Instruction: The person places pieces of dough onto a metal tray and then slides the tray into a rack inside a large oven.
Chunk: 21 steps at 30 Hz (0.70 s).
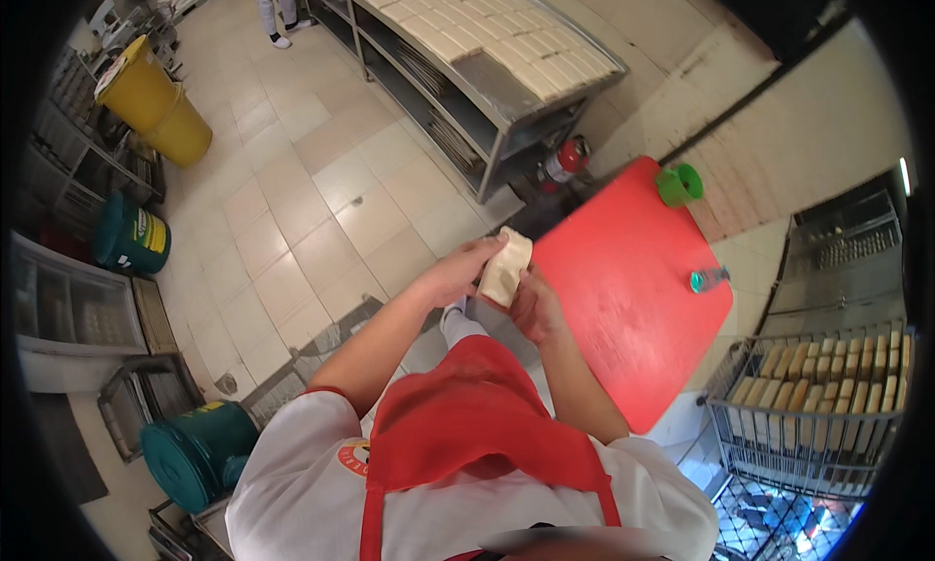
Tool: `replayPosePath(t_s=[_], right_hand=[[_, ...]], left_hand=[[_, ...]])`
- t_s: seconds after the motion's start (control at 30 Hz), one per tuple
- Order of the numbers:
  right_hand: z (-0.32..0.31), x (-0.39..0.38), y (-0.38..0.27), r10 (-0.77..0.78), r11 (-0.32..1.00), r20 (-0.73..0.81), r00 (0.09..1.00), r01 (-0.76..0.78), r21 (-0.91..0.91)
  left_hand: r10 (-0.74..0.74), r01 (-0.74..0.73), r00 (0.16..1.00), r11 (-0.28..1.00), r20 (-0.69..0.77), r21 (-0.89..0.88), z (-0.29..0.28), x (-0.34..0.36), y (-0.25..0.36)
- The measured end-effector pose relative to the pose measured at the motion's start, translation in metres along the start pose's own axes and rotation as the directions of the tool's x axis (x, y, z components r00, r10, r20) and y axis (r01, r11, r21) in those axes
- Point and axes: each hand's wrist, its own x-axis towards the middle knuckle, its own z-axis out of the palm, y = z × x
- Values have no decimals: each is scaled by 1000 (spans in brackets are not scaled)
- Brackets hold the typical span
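Both my hands hold one small, pale cream loaf [506, 267] in front of my red apron, near the left edge of a red table [623, 308]. My left hand [466, 271] grips its left side, with the fingers toward its top end. My right hand [536, 306] closes around the lower right side, thumb against the loaf. Part of the fingers is hidden behind it. It is tilted, with its broad face toward me.
A green cup [680, 184] and a small clear-teal bottle [709, 280] are on the red table. Beyond is a metal table [502, 84] covered with rows of pale loaves. A fire extinguisher [565, 162] stands below it. At right, a wire basket [808, 415] holds several loaves. Another person [276, 6] stands far back.
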Motion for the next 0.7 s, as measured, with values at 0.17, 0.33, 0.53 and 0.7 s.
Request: replayPosePath(t_s=[0.17, 0.33, 0.53, 0.7], right_hand=[[2, 267, -85, -87, 990, 38, 995, 91, -106], [24, 453, -184, 17, 892, 16, 1000, -8, -452], [-15, 561, -233, -544, -253, 59, 837, -97, -963], [100, 526, -152, -542, 87, 40, 839, 103, -991]], left_hand=[[192, -130, 893, 976, -407, 176, -163, 56, 97], [-31, 68, 774, 997, -632, 34, -304, 39, 108], [-176, 151, 736, 984, -653, -96, -455, 102, 128], [175, -139, 778, 985, -603, 107, -582, 318, 179]])
